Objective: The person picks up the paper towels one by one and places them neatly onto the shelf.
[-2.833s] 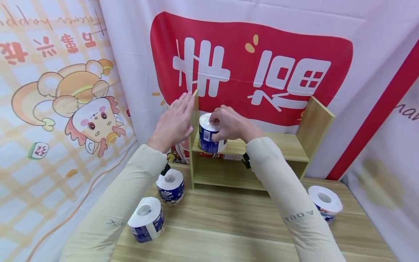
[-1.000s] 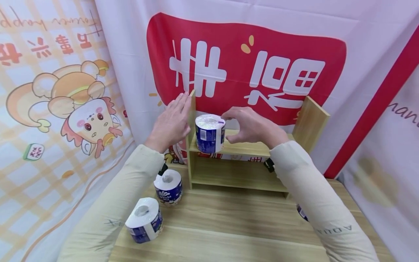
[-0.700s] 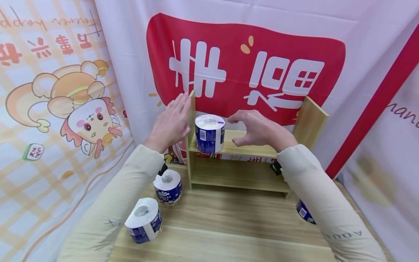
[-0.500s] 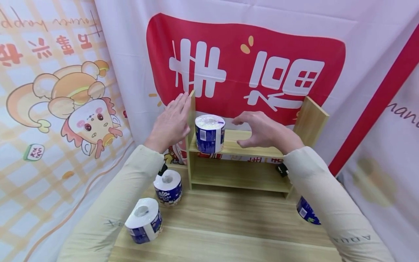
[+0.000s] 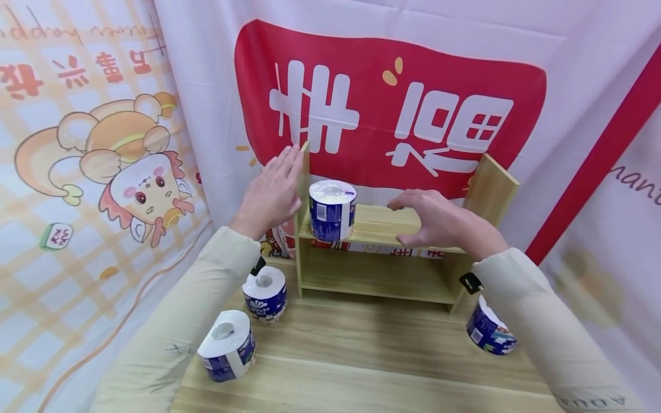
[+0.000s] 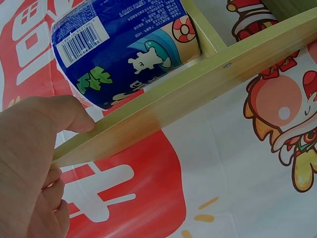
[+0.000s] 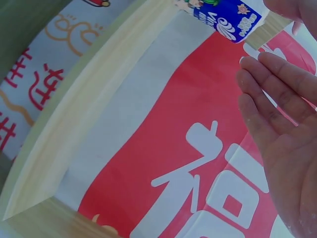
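A blue-wrapped toilet roll (image 5: pixel 332 215) stands upright on the upper board of a small wooden shelf (image 5: pixel 387 223), at its left end. My left hand (image 5: pixel 271 192) holds the shelf's left side panel, with the thumb on one side and the fingers on the other in the left wrist view. That same toilet roll (image 6: pixel 124 49) lies just past the thumb there. Over the right part of the upper board hovers my right hand (image 5: pixel 439 221), its fingers parted from the thumb and nothing between them. In the right wrist view a toilet roll (image 7: pixel 230 20) shows beyond the fingers.
Two toilet rolls, one nearer the shelf (image 5: pixel 265 301) and one nearer the front (image 5: pixel 229 350), stand left on the wooden table (image 5: pixel 361 367). Another toilet roll (image 5: pixel 488 332) sits at the right, partly behind my right sleeve. Printed cloth (image 5: pixel 392 115) hangs behind the shelf.
My right hand has let go of the toilet roll on the upper board and moved right, away from it. The left hand has stayed at the side panel.
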Demonstrator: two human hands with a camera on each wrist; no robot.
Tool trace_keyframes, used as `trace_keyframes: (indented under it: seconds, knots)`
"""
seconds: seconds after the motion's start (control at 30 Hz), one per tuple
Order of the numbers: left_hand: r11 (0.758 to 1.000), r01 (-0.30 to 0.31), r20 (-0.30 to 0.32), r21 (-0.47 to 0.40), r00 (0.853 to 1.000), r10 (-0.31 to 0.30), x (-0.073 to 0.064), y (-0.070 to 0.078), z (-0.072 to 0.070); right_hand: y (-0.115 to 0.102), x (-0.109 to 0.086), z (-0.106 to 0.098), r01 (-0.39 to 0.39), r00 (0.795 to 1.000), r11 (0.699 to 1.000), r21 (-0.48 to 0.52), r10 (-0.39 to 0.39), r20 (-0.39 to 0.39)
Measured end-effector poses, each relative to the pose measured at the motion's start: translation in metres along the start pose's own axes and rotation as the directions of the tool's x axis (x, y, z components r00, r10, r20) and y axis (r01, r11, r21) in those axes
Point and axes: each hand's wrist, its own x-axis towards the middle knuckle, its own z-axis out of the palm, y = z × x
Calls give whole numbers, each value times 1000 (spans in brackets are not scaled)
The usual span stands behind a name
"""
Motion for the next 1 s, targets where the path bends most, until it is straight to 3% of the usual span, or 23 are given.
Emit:
trace_keyframes:
  seconds: [0.23,0.7,1.0]
  knots:
    - [1000,5,13,14,1000,-6,2,0,0,8,-18,8,-2,999,1000,5,2,52]
    - [1000,2,-2,-12,1000,-2,1,0,1,26,-59,20,58,997,997,-45,-55,57]
    - [1000,-4,-6,-3,1000,4,1,-1,0,49,-91,31,-3,998,999,-43,6,55]
